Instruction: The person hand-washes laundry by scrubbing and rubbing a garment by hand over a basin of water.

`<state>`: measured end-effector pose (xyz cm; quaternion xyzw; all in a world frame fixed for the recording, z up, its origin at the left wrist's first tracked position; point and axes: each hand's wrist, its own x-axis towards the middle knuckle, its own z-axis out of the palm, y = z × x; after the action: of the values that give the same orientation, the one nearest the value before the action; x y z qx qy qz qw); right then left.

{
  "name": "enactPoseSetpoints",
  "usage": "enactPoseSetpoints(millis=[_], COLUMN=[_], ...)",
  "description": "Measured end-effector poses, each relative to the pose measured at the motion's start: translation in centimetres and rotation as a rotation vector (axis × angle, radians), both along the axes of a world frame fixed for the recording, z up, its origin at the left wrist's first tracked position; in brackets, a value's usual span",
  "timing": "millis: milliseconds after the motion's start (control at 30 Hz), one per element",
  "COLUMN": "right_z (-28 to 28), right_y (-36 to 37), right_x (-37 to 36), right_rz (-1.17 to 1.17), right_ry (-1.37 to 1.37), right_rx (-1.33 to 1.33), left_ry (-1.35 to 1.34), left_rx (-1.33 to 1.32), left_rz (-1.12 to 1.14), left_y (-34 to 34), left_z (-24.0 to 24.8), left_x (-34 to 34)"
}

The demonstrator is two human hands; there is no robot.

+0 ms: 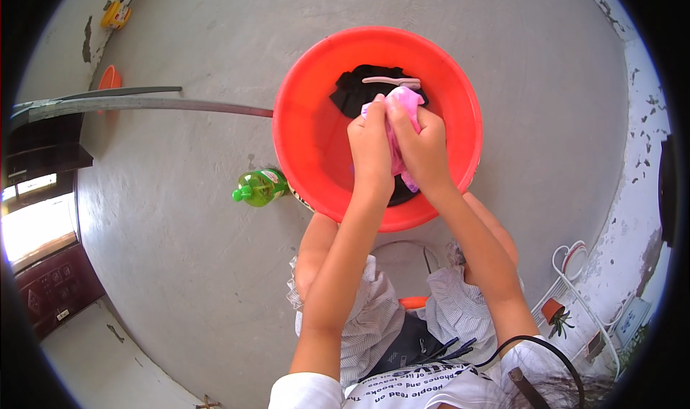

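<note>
Where the crumpled pink cloth (pixel 405 100) is: over the round red plastic basin (pixel 305 121);
Left hand (pixel 369 134): grip closed on the cloth;
Right hand (pixel 425 144): grip closed on it too;
Black fabric (pixel 349 97): in the basin, beneath a slim pale-pink brush-like tool (pixel 388 80)

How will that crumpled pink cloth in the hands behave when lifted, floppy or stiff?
The crumpled pink cloth is likely floppy: it bunches into folds between the left hand and right hand. Its small visible bulk suggests it's fairly light, though I can't tell if it's wet.
</note>
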<state>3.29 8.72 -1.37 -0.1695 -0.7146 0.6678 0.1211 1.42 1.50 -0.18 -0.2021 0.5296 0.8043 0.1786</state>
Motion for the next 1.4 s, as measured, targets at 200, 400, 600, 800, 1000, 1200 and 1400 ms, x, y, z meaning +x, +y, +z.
enactPoseSetpoints(millis=[200,400,600,800,1000,1200,1400], right_z=[0.2,-0.1,0.0,-0.3,0.3,0.1,0.1], right_y=[-1.6,-0.5,1.1,-0.1,-1.3,0.3,0.8], right_x=[1.0,0.3,-0.8,-0.3,0.6,-0.3,-0.7], right_rz=[0.115,0.070,-0.016,0.015,0.094,-0.001,-0.038], right_ry=[0.063,0.009,-0.045,0.025,0.031,0.059,-0.021], right_rx=[0.098,-0.043,-0.167,-0.020,0.112,0.038,-0.088], left_ry=[0.052,0.017,0.010,-0.023,0.008,0.005,-0.019], left_rx=[0.043,0.035,0.052,0.035,0.032,0.045,0.072], left_rz=[0.030,0.010,0.056,0.042,0.110,0.087,0.063], left_y=[-0.9,-0.3,1.3,0.2,-0.1,1.0,1.3], left_z=[1.5,0.2,-0.3,-0.3,1.6,0.4,-0.3], left_x=[-1.0,-0.4,0.7,-0.4,-1.3,-0.3,0.4])
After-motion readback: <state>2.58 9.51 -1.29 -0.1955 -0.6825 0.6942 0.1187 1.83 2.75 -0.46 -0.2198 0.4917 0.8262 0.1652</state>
